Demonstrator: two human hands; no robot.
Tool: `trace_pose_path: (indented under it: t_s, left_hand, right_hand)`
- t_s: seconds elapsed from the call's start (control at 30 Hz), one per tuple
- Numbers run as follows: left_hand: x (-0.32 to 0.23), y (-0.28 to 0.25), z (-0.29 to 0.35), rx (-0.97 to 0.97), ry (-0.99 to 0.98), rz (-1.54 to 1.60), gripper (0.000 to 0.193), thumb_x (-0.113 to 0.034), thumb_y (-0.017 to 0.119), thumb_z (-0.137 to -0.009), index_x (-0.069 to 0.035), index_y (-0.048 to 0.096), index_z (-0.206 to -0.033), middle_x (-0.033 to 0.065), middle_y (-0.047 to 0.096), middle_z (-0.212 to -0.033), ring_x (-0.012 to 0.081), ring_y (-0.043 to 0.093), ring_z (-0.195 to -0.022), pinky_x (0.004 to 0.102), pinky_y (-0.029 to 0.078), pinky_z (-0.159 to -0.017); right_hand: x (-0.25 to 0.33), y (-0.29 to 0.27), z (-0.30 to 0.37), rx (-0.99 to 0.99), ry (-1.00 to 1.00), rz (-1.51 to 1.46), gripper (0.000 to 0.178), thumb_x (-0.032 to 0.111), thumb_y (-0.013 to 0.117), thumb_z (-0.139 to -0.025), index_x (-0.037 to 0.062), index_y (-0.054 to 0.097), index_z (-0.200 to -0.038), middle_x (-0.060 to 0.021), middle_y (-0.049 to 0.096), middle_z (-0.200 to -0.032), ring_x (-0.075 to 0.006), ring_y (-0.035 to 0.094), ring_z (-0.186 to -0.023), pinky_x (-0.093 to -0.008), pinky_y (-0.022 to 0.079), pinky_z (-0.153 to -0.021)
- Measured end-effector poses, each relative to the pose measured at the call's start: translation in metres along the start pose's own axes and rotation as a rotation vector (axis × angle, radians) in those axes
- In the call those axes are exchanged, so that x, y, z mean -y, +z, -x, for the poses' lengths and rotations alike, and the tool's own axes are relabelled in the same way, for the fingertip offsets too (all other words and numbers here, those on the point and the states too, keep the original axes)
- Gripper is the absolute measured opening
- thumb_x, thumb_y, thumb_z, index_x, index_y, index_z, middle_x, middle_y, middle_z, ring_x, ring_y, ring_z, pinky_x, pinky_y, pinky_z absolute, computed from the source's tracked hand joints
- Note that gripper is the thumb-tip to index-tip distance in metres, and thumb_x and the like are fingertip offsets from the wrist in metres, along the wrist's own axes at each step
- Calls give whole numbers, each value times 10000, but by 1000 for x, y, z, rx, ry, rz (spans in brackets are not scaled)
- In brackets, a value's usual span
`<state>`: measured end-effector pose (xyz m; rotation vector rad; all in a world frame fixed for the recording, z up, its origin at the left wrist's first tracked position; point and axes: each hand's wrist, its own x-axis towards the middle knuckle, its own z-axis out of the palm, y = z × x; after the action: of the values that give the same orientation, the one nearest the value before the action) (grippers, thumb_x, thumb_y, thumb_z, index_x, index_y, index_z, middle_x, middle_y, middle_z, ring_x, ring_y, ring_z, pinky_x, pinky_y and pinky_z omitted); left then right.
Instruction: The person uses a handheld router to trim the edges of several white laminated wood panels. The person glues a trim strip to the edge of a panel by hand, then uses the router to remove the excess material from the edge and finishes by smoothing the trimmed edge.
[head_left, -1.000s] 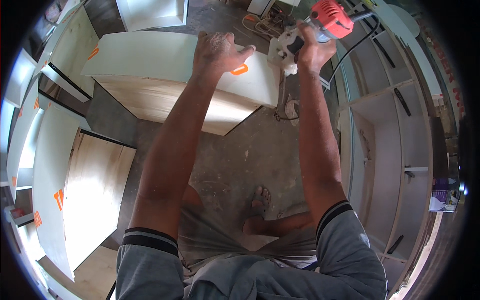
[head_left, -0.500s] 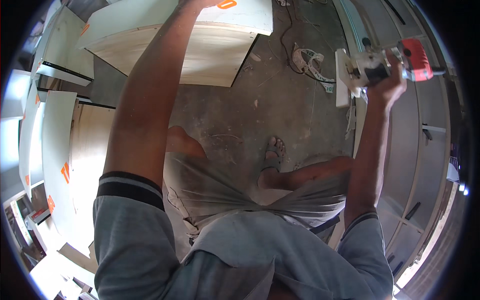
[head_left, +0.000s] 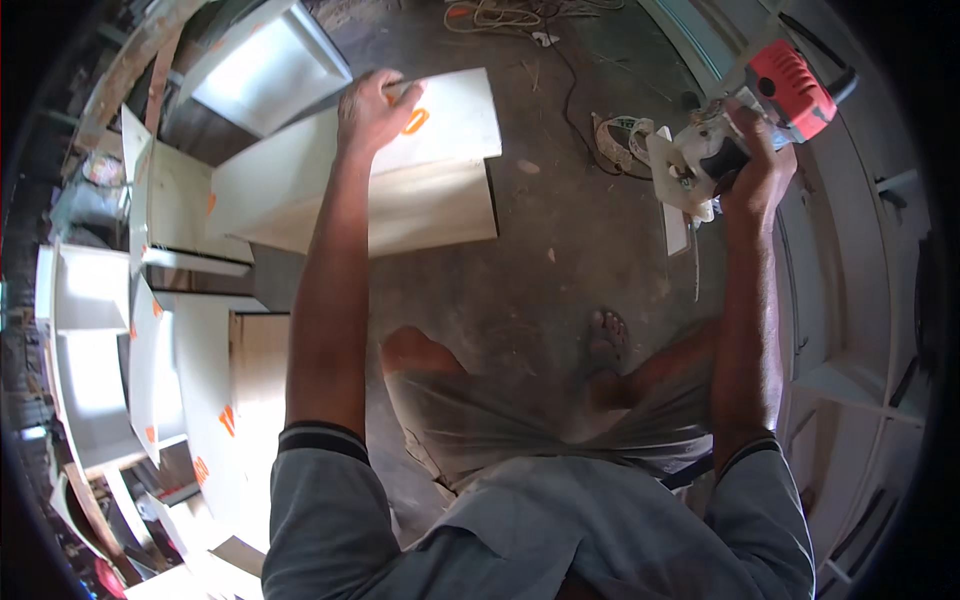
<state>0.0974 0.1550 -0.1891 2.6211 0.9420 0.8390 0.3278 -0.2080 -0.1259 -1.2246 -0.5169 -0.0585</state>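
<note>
My left hand (head_left: 372, 112) grips the far edge of a white-faced wooden cabinet box (head_left: 455, 115), its thumb lying on the white face near an orange mark. Some fingers are hidden behind that edge. A bare plywood side of the box faces me. On the right, my right hand (head_left: 760, 170) is wrapped round the body of a power tool that looks like a router (head_left: 790, 90), with a red motor housing. Its pale flat base plate (head_left: 668, 175) points left, held off the floor and tilted.
More white cabinet boxes and panels (head_left: 205, 350) stand along the left. White shelving (head_left: 850, 375) runs along the right. A dark cord (head_left: 572, 90) crosses the concrete floor (head_left: 530, 260), beside a tangled pale strap (head_left: 615, 140) and coiled rope (head_left: 490, 15).
My view has shifted, bringing more of the cabinet box and my left hand into sight. The router has tilted, its red end rising. Both hands keep their grip.
</note>
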Motion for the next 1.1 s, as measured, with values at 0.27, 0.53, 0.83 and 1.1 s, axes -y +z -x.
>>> trace_pose_path:
  t_s: [0.27, 0.53, 0.83, 1.1]
  left_hand:
    - [-10, 0, 3, -1, 7, 1, 439, -449, 702, -844, -53, 737, -1030, 213, 724, -939, 375, 693, -934, 429, 524, -852]
    - [-29, 0, 1, 97, -79, 245, 575, -436, 741, -876, 38, 658, -1191, 199, 680, -1172, 305, 639, -1113, 405, 484, -991]
    - [-125, 17, -10, 350, -35, -399, 659, -396, 816, -738, 48, 654, -1197, 227, 696, -1158, 345, 680, -1069, 409, 518, -939]
    - [-87, 20, -36, 323, -134, -198, 430, -432, 771, -726, -75, 780, -967, 142, 756, -864, 314, 735, -820, 404, 562, -775]
  right_hand:
    - [15, -12, 2, -33, 88, 212, 438, 285, 776, -751, -3, 654, -1058, -78, 670, -919, -173, 637, -798, -327, 501, -784]
    - [14, -21, -6, -100, 114, 299, 466, 363, 804, -725, 15, 673, -1006, -75, 695, -870, -170, 663, -792, -341, 516, -782]
    - [13, -26, -7, -105, 121, 273, 462, 359, 806, -722, 21, 673, -1007, -82, 698, -874, -175, 672, -807, -342, 526, -782]
    - [37, -24, -6, -31, 84, -29, 307, 160, 746, -726, 19, 604, -959, -39, 636, -798, -151, 616, -689, -326, 511, -665]
